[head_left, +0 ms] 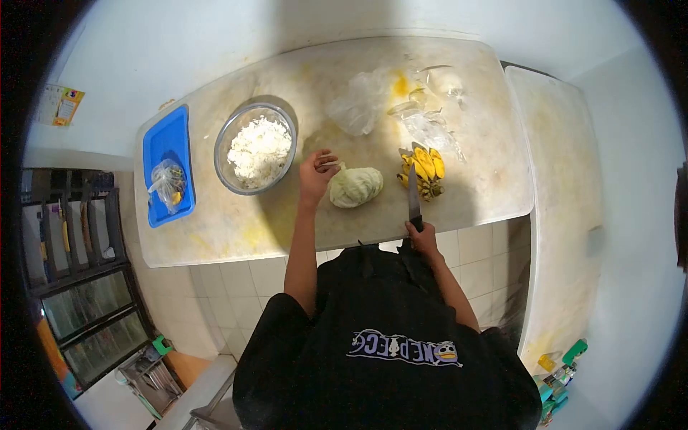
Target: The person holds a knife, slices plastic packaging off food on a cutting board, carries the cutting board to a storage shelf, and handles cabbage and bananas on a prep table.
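A pale green cabbage lies on the table in front of me. My left hand is at its left end, fingers curled in; a thin whitish bit shows between them, too small to name. In my right hand, near the table's front edge, is the black handle of a kitchen knife. Its blade points away from me, over the left side of a bunch of small yellow bananas with dark tips.
Left of the cabbage stands a clear bowl of white, crumbly food. Farther left, a blue tray holds a knotted plastic bag. Crumpled clear plastic and more plastic wrapping lie toward the back. A second table adjoins on the right.
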Action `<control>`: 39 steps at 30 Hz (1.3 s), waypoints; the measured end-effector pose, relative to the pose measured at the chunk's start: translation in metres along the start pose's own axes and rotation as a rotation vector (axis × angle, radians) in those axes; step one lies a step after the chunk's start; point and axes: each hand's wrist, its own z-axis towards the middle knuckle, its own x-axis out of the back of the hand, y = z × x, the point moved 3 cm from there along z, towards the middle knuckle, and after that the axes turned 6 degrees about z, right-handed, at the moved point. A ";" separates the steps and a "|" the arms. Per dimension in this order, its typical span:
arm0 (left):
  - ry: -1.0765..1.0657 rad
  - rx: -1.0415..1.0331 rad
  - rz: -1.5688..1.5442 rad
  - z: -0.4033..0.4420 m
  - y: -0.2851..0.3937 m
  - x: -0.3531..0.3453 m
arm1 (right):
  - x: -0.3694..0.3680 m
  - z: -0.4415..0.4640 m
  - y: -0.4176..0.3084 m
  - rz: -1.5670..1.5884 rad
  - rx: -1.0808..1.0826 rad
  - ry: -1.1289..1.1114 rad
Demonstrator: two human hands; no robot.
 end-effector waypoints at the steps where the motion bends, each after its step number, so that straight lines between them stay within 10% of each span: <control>1: 0.012 -0.032 0.005 -0.001 0.000 -0.002 | 0.000 0.000 0.000 0.007 -0.006 -0.004; 39: 0.120 -0.137 0.439 -0.013 0.003 -0.014 | 0.002 0.002 0.006 -0.018 0.039 0.073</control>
